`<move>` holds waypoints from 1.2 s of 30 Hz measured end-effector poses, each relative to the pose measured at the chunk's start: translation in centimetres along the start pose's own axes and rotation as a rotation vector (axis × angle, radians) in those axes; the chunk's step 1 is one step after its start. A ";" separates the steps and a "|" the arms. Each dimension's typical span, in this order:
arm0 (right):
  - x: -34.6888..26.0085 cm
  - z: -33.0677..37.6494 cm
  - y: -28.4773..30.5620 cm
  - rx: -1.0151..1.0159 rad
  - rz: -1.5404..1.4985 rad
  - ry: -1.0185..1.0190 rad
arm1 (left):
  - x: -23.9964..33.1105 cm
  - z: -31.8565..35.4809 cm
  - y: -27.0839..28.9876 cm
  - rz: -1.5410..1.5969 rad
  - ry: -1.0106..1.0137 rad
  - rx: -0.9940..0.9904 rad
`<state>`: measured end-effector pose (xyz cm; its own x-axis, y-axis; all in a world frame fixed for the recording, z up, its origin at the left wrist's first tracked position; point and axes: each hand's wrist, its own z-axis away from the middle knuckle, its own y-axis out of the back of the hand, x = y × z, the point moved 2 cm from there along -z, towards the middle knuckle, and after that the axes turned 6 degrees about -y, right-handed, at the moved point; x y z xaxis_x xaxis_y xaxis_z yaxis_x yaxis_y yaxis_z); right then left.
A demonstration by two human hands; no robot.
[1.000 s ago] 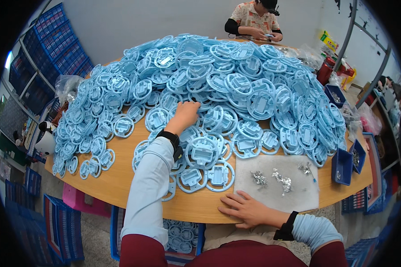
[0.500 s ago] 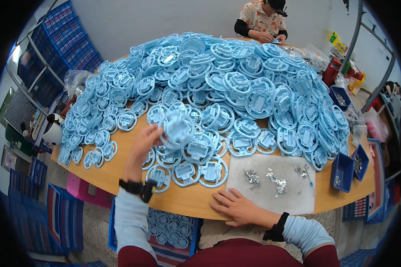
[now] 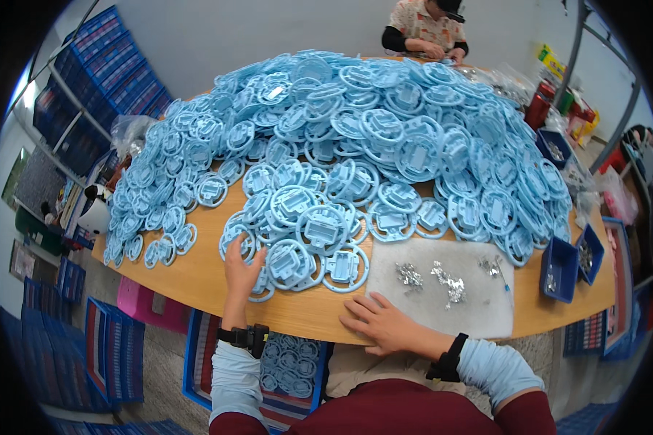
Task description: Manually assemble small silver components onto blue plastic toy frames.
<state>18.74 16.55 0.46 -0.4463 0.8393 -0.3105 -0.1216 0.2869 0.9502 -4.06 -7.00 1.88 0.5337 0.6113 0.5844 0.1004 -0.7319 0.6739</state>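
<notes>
A huge heap of light blue round plastic frame parts (image 3: 355, 138) covers most of the wooden table (image 3: 196, 279). My left hand (image 3: 241, 268) lies with spread fingers on the parts at the heap's near edge, touching one blue round part (image 3: 248, 246). My right hand (image 3: 384, 322) rests flat and open on the table's front edge, just below a grey mat (image 3: 442, 290). On that mat lie small piles of shiny metal clips (image 3: 446, 279). Neither hand is closed around anything.
Small blue bins (image 3: 560, 270) with metal bits stand at the table's right end. A blue crate (image 3: 290, 362) of the same parts sits under the table by my knees. Stacked blue crates (image 3: 94, 72) line the left wall. Another person (image 3: 424, 29) works at the far side.
My left hand has pulled back from the middle of the heap to its near edge and now lies flat there. My right hand has hardly moved.
</notes>
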 end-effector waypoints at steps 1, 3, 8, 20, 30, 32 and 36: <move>-0.1 -0.1 -0.2 0.006 -0.009 -0.015 | -0.5 0.0 0.4 -0.083 -0.046 0.045; -0.1 -0.2 -0.2 0.027 -0.020 0.025 | -2.6 -0.1 -0.1 -0.161 -0.102 0.122; -0.1 0.1 -0.7 0.072 -0.052 0.050 | -2.0 1.2 1.5 -0.081 0.025 0.153; 3.7 10.7 5.5 0.650 -0.085 -0.359 | -1.8 3.3 -1.7 0.095 0.071 -0.156; 9.7 20.0 6.2 0.756 0.086 -0.939 | -2.4 0.2 -2.8 0.044 -0.021 -0.251; 11.1 19.6 5.8 0.581 0.147 -1.065 | -1.4 -0.4 -2.8 -0.012 0.019 -0.241; 12.3 19.5 5.8 0.553 0.136 -1.092 | 0.7 -0.7 -1.8 -0.051 0.136 -0.221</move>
<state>29.81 37.53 1.63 0.5816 0.7476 -0.3206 0.3778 0.1007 0.9204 -4.50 -5.06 1.39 0.4132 0.6913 0.5927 -0.0697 -0.6250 0.7775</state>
